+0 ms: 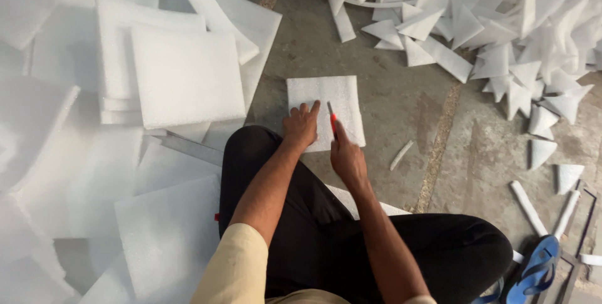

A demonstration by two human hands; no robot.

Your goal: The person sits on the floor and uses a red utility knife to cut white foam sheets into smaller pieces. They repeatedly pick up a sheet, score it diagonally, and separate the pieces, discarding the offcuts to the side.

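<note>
A small white foam sheet [335, 97] lies flat on the concrete floor in front of my crossed legs. My left hand [301, 126] presses down on its near left part, fingers spread. My right hand [347, 157] grips a red-handled utility knife [332, 119], whose blade rests on the sheet just right of my left fingers.
A stack of square foam sheets [182, 78] sits to the left, with more sheets spread around it. Several triangular foam offcuts [495, 28] are heaped at the upper right. Foam strips [401, 155] and a blue sandal [536, 269] lie at the right.
</note>
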